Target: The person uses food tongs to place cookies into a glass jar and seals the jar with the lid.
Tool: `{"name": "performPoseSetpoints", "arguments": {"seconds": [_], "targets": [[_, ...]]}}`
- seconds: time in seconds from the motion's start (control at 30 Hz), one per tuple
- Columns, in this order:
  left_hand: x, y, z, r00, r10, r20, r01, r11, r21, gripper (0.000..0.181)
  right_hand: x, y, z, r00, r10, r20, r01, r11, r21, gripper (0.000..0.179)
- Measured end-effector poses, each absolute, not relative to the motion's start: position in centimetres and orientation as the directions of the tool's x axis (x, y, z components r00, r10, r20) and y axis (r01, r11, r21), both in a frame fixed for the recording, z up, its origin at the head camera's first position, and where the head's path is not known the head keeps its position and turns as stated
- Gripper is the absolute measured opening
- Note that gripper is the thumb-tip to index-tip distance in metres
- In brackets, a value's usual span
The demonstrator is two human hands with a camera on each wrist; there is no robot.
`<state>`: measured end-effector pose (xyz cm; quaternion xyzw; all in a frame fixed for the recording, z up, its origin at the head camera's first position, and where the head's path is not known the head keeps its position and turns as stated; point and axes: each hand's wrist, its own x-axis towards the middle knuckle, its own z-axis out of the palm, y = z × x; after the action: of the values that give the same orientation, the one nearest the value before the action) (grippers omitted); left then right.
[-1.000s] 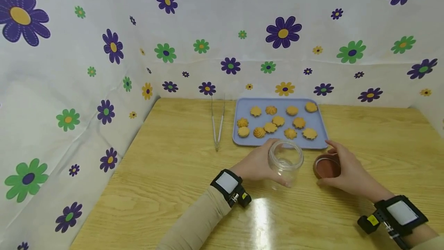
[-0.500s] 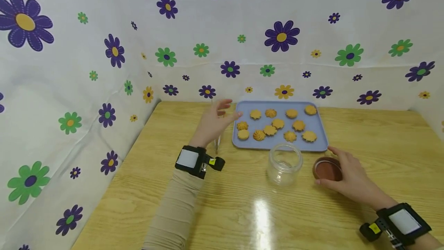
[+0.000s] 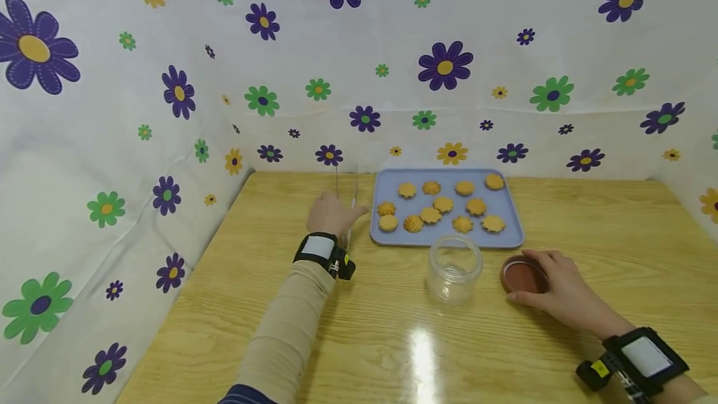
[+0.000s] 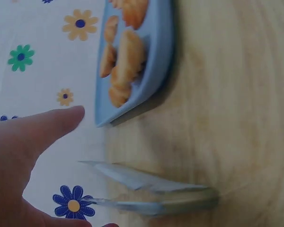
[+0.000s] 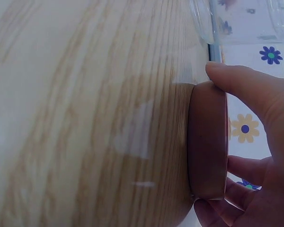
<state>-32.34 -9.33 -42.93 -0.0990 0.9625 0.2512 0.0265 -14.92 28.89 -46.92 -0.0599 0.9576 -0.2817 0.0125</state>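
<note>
My left hand [image 3: 331, 214] reaches over metal tongs [image 4: 146, 189] lying on the table left of the tray. Its thumb [image 4: 52, 125] is stretched out, away from the fingers, and the head view shows it covering part of the tongs. With fingers and thumb around its sides, my right hand [image 3: 566, 288] holds a round brown lid [image 3: 524, 275] at the table top, inner side up. Between the hands stands a clear jar [image 3: 454, 273] with no lid on it. Behind the jar lies a blue tray [image 3: 510, 239] bearing several cookies [image 3: 413, 224].
A white cloth with printed flowers [image 3: 445, 67] hangs behind the wooden table [image 3: 359, 341] and along its left side. The jar stands close to the tray's front edge, with the lid just right of it.
My left hand has let go of the jar and moved left and forward to the tongs, coming down over them. My right hand stays at the lid.
</note>
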Motion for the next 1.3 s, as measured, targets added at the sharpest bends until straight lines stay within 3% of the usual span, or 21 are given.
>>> {"name": "performPoseSetpoints", "arguments": {"seconds": [0.13, 0.2, 0.33, 0.43, 0.63, 0.8, 1.13, 1.3], "targets": [[-32.3, -9.2, -44.0, -0.975, -0.189, -0.121, -0.223, 0.864, 0.451, 0.092, -15.1, 28.6, -46.9, -0.992, -0.124, 0.017, -0.113, 0.828, -0.549, 0.100], [-32.6, -9.4, -44.5, -0.976, -0.186, -0.116, -0.218, 0.868, 0.446, 0.086, -15.1, 28.4, -46.9, -0.992, -0.124, 0.023, -0.116, 0.827, -0.550, 0.100], [-33.1, -10.3, -45.7, -0.981, -0.164, -0.102, -0.192, 0.881, 0.432, 0.051, -15.2, 28.0, -47.0, -0.992, -0.126, 0.030, -0.122, 0.829, -0.545, 0.100], [-32.9, -10.6, -46.2, -0.985, -0.140, -0.101, -0.170, 0.882, 0.439, 0.035, -15.1, 28.0, -47.2, -0.991, -0.127, 0.029, -0.123, 0.834, -0.538, 0.099], [-31.9, -10.8, -46.0, -0.993, -0.044, -0.108, -0.091, 0.873, 0.478, 0.038, -14.9, 28.1, -47.5, -0.991, -0.131, 0.027, -0.125, 0.827, -0.548, 0.097], [-31.1, -11.0, -45.5, -0.988, -0.057, -0.144, -0.131, 0.805, 0.578, 0.042, -14.8, 28.2, -47.5, -0.990, -0.138, 0.033, -0.133, 0.822, -0.554, 0.096], [-29.3, -9.1, -40.3, -0.995, 0.091, 0.052, 0.096, 0.610, 0.787, 0.044, -15.1, 28.0, -47.0, -0.994, -0.105, 0.014, -0.095, 0.825, -0.557, 0.108], [-26.9, -7.0, -36.7, -0.963, 0.186, 0.197, 0.262, 0.454, 0.852, 0.049, -15.5, 26.9, -44.1, -0.980, -0.043, 0.194, -0.155, 0.774, -0.614, 0.106]]}}
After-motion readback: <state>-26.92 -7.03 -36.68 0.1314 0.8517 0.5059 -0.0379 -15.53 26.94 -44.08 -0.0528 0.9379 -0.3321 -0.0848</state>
